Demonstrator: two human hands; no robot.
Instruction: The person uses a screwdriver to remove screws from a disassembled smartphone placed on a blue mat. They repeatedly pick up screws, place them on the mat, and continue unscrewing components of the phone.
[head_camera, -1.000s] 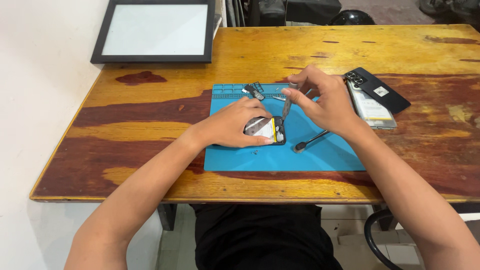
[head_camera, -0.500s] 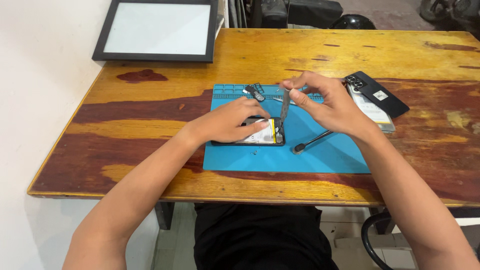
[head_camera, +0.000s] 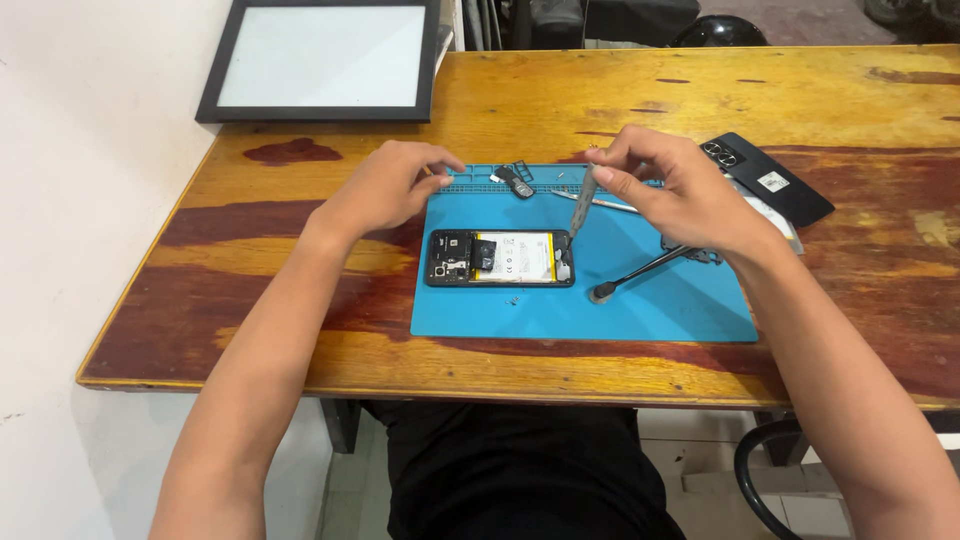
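An opened phone (head_camera: 500, 258) lies face down on a blue work mat (head_camera: 600, 310), its battery and boards exposed. My right hand (head_camera: 680, 195) hovers over the mat's upper right and pinches a slim grey screwdriver (head_camera: 583, 205) that points down toward the phone's right end. My left hand (head_camera: 385, 188) rests at the mat's upper left corner, fingertips pinched together by the small-parts tray edge; whether it holds anything cannot be seen.
A second screwdriver (head_camera: 635, 275) lies on the mat right of the phone. Tweezers (head_camera: 600, 201) and a small dark part (head_camera: 516, 180) sit near the mat's top edge. The phone's black back cover (head_camera: 775, 180) lies right. A black framed panel (head_camera: 320, 60) sits far left.
My left hand has lifted off the phone and moved up and left to the mat's corner. My right hand has raised the screwdriver away from the phone, leaving it uncovered.
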